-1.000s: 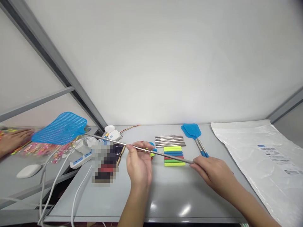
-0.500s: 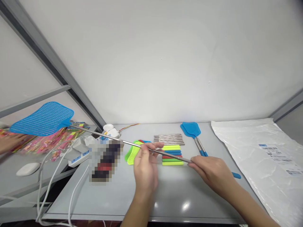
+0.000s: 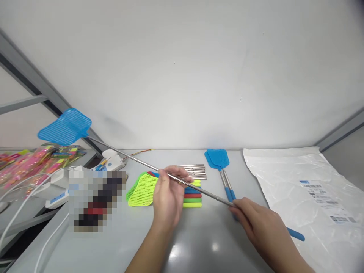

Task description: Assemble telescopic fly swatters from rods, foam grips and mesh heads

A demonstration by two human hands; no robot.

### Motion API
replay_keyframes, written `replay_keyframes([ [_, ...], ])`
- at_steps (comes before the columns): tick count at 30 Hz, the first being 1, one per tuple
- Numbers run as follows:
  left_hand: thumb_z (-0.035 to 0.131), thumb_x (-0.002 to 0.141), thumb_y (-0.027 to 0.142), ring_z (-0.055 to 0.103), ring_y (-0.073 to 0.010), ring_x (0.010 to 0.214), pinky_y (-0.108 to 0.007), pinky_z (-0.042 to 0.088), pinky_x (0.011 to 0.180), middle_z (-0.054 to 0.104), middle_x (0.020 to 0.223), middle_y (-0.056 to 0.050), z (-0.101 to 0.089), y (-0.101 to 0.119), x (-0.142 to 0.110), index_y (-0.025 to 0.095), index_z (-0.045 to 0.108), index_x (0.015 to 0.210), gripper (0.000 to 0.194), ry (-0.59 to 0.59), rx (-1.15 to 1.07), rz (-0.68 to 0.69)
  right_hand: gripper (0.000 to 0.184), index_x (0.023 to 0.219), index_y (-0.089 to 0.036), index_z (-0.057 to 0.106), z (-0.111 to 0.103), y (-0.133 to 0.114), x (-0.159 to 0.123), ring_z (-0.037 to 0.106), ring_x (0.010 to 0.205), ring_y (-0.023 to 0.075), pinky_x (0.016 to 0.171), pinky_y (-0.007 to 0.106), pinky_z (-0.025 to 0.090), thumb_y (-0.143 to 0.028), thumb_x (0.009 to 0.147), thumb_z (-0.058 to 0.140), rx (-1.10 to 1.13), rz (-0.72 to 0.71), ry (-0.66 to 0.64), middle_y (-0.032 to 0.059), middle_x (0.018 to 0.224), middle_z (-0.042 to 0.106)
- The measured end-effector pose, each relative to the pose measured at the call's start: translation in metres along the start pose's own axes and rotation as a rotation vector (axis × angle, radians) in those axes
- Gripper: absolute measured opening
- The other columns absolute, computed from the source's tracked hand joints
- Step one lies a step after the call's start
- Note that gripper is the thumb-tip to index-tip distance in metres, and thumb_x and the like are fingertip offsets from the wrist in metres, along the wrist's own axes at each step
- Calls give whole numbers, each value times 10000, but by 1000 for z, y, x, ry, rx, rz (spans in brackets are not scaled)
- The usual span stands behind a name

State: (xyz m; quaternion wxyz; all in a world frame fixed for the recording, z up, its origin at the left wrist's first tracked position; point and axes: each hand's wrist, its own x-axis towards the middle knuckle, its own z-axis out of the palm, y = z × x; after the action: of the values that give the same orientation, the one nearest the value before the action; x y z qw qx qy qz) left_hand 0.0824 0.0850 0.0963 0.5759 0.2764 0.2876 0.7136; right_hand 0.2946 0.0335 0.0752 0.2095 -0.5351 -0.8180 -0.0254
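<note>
A fly swatter with a blue mesh head and a long extended metal rod slants across the view, its head raised at the far left. My left hand is turned palm up under the middle of the rod, thumb and fingers closed about it. Lower down, my right hand grips the swatter near its handle; the blue handle end sticks out beyond that hand. Beneath my left hand lie green and yellow swatter heads, partly covered. Beside them are coloured handle grips and a row of metal rods.
Two blue fly swatters lie retracted near the wall. A white plastic mailing bag with a label covers the right of the grey table. At left are a blurred-out object, a power strip, white cables and packaged colourful items.
The view has shifted, so most table things appear farther left. The held swatter's head sits higher and farther right in view. Another person's hand at the left edge is gone from sight.
</note>
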Motion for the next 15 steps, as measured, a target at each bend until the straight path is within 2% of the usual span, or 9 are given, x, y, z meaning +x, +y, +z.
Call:
replay_keyframes([
  [2,514,900,479,614,-188,775,-343,493,731,648,851,-75,5,-16,-12,169,609,901,323,-82,52,-135,315,832,-232,565,1,-3,2,588,506,136,476,258,296,-378,995,339,-13,-7,31,-27,634,604],
  [4,502,915,447,628,-201,821,-346,479,775,669,856,-93,7,-25,-23,159,599,874,307,-133,101,-232,352,816,-230,563,2,-7,4,590,495,140,470,259,294,-397,999,314,-29,2,52,-29,621,602],
  [6,482,925,443,641,-208,823,-359,473,797,678,823,-86,8,-22,-27,165,567,812,312,-108,123,-209,387,778,-229,544,3,-10,6,587,482,138,457,255,284,-418,1001,291,-44,25,44,-36,604,597],
  [9,471,930,437,655,-218,800,-388,486,793,667,778,-58,3,-1,-21,179,525,780,304,-54,116,-100,429,706,-228,487,2,-14,4,557,427,125,426,250,254,-439,1004,263,-67,47,19,-54,547,565],
  [12,467,937,409,657,-211,767,-381,501,768,625,722,-27,-5,26,-8,179,511,765,291,-52,92,-50,446,673,-226,453,2,-16,-1,536,403,123,420,252,244,-444,1005,249,-110,25,41,-58,519,540],
  [15,495,926,394,649,-194,709,-373,511,753,563,675,9,-14,43,1,178,504,751,278,-35,63,2,440,679,-227,458,4,-17,-6,524,410,129,433,259,247,-436,1006,250,-165,-9,70,-54,521,533],
])
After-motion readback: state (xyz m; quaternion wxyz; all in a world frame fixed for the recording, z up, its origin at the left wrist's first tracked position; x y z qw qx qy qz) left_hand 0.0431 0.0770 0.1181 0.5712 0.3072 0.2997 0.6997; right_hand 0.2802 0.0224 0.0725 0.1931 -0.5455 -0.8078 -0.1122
